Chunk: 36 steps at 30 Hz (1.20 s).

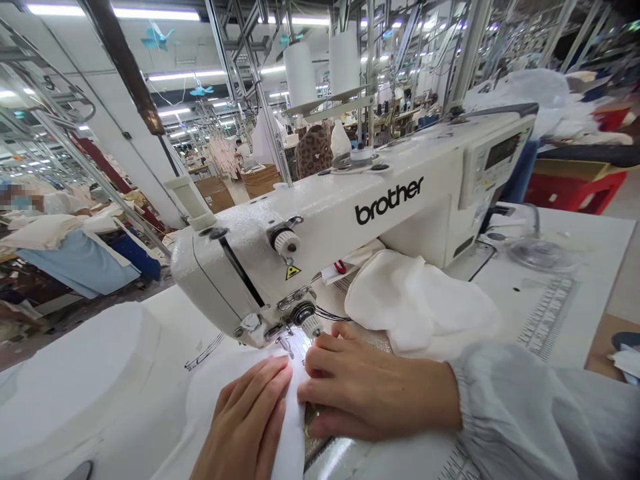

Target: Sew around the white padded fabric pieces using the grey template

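Left hand (250,413): laid flat on the white cloth, fingers stretched out and held close together, fingertips set just before the presser foot (286,345).
Right hand (377,387): fingers bent and bunched just beside the cloth's right edge, near the needle area; whether any cloth is pinched cannot be told.
White cloth (294,440): spread under the left hand, its far end placed at the lit spot below the machine's head.
Sewing machine (320,213): set on the tabletop (595,253), marked "brother" along its arm.
Bunched cloth (420,300): heaped in soft white folds beneath the machine's arm, beyond the right hand.
Ruler marks (547,317): printed on the tabletop's right side.
Sleeve (540,407): pale, gathered at the right wrist.
Thread cones (323,70): two, white, held above the machine.
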{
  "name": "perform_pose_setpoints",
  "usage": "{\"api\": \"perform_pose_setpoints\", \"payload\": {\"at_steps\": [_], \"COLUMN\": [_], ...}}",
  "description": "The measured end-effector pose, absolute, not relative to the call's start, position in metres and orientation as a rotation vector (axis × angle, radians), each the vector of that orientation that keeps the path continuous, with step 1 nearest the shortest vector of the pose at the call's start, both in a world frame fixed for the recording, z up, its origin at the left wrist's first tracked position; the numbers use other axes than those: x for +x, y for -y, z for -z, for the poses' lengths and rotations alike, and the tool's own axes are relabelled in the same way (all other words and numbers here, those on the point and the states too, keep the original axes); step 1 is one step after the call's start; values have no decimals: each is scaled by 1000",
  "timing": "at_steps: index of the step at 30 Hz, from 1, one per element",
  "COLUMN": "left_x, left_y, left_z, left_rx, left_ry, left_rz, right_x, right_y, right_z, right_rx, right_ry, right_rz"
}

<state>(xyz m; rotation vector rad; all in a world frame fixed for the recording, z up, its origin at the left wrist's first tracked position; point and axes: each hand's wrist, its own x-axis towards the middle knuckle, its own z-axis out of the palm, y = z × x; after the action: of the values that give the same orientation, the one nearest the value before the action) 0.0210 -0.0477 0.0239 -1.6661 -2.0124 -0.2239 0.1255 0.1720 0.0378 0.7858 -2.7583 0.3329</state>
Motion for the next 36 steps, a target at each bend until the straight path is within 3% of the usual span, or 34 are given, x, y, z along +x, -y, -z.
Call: {"api": "perform_pose_setpoints", "payload": {"at_steps": [10,36], "left_x": [27,20], "left_y": [48,55], "left_z": [4,6], "left_rx": [-1465,-1539], "left_ry": [2122,2164], "left_rz": [139,150], "right_x": [123,126], "right_y": [-176,-186], "right_z": [-40,-40], "right_rx": [694,808], "right_ry": [2783,2720], "right_rz": [-327,-235]}}
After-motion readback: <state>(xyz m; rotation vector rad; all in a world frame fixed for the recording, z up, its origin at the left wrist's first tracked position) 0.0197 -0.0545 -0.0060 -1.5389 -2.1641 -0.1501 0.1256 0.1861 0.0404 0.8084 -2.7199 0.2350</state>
